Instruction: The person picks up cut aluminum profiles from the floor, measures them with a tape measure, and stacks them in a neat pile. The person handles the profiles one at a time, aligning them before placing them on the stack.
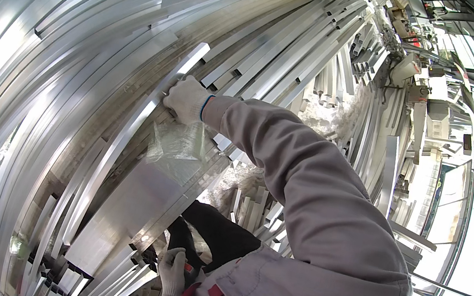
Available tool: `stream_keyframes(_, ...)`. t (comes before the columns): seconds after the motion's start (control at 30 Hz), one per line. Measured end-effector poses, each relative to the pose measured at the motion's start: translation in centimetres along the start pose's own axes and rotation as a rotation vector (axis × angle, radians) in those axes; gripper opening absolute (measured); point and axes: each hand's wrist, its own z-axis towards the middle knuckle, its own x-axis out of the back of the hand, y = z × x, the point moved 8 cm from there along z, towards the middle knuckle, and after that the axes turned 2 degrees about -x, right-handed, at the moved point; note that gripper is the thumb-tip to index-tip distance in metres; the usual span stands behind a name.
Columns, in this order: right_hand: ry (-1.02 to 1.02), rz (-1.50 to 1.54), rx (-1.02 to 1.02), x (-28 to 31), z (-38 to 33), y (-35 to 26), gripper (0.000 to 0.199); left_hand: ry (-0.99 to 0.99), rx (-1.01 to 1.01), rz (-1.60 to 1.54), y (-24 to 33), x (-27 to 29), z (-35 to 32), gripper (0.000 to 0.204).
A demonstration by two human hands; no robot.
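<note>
My right hand [187,101], in a white knit glove with a blue cuff edge, is closed on the edge of a long, narrow aluminium bar [125,136]. The bar lies slantwise over the stock, its bright end beyond my hand. Clear crumpled plastic film [176,151] lies just below this hand, over a wide flat aluminium profile [128,208]. My left hand [172,270], also gloved in white, is close to my body with its fingers curled. A small dark and red object [188,268] shows beside it; whether the fingers hold it is hidden.
Long aluminium profiles [69,93] fill the left side in stacked rows. More bar ends [115,282] stick out near my left hand. Shorter offcuts [252,204] and pale wrapping [236,186] lie beyond my legs [218,233]. Racked profiles and a window [452,205] are at right.
</note>
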Motion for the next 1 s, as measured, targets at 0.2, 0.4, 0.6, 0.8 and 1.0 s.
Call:
stream_keyframes(0.2, 0.220, -0.112, 0.076, 0.2, 0.0, -1.1, 0.026, 0.015, -0.015, 0.022, -0.3, 0.2, 0.0, 0.024)
stream_keyframes(0.4, 0.572, -0.057, 0.164, 3.1, -1.5, -1.4, 0.022, 0.013, -0.010, 0.005, -0.5, 0.0, 0.1, 0.023)
stream_keyframes(0.6, 0.926, 0.135, 0.359, 8.6, -2.5, -4.9, 0.021, 0.055, -0.037, -0.024, 2.9, -0.7, 0.6, 0.027)
stream_keyframes(0.8, 1.111, 0.311, 0.524, 16.5, -6.3, -18.3, 0.016, 0.312, -0.224, -0.173, 11.9, 1.9, 0.5, 0.036)
stream_keyframes(1.0, 0.833, 0.548, 0.727, 22.3, -15.8, -37.3, 0.028, 0.231, -0.365, -0.091, 17.7, 5.4, -0.2, 0.042)
